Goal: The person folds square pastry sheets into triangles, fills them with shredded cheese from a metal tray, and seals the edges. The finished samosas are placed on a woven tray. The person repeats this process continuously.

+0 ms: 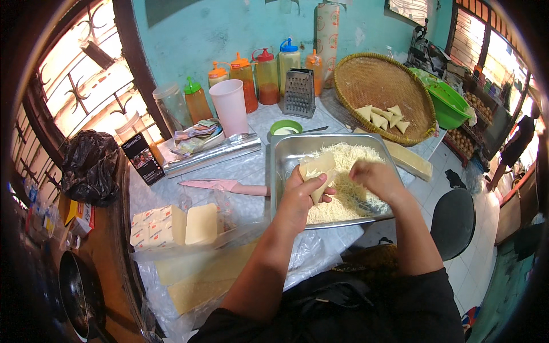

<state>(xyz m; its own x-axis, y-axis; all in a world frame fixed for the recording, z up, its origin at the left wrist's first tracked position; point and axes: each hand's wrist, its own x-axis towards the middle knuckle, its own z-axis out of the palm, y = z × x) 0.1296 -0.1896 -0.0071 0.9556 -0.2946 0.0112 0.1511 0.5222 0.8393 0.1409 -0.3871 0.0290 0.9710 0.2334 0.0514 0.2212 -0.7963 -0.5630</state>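
Note:
My left hand (pixel 298 197) is closed around a pale pastry wrapper (pixel 318 164) folded into a cone, with white-yellow shreds showing in its opening. Beneath it lies a metal tray (pixel 275 171) heaped with grated cheese (pixel 337 212). Over the right part of the heap hovers my right hand (pixel 376 180), its fingers curled together and pointing toward the cone. Whatever those fingertips hold, if anything, cannot be made out. Folded triangular pastries (pixel 378 120) rest in a round woven basket (pixel 394 77) beyond the tray.
Left of the tray are a pink knife (pixel 246 189), cheese blocks (pixel 203 223) and flat wrapper sheets (pixel 200 283) on plastic. A box grater (pixel 299 94), small green bowl (pixel 286 124), pink cup (pixel 230 106) and several sauce bottles (pixel 266 77) stand behind. A phone (pixel 143 159) leans at left.

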